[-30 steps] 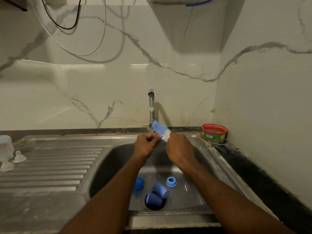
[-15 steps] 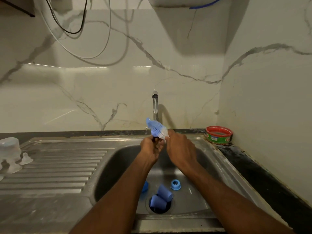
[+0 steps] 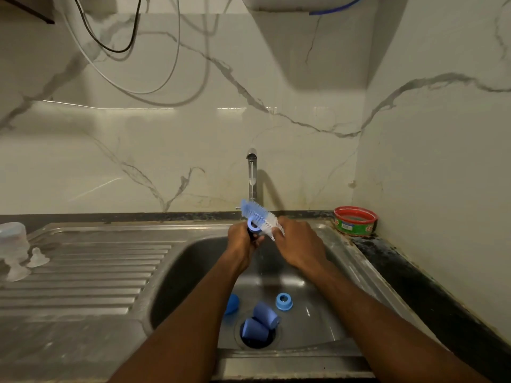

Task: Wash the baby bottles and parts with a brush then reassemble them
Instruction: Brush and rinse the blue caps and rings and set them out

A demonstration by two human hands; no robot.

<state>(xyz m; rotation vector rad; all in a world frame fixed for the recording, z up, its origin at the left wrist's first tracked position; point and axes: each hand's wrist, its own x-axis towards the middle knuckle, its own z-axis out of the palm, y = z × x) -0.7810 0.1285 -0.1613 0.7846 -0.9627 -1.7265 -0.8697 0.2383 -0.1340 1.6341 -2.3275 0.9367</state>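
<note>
Under the tap, your left hand now shows a gripped blue ring, brush in your right hand's grip lifted, so scrubbing continues.

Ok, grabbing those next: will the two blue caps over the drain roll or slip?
Probably both. The caps lie on their sides across the drain, so a nudge could roll them. The wet sink suggests slippery plastic. They look light and stiff.

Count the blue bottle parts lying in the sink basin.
4: two caps over the drain, a ring to their right, one piece partly behind the left forearm. More may be hidden.
</note>
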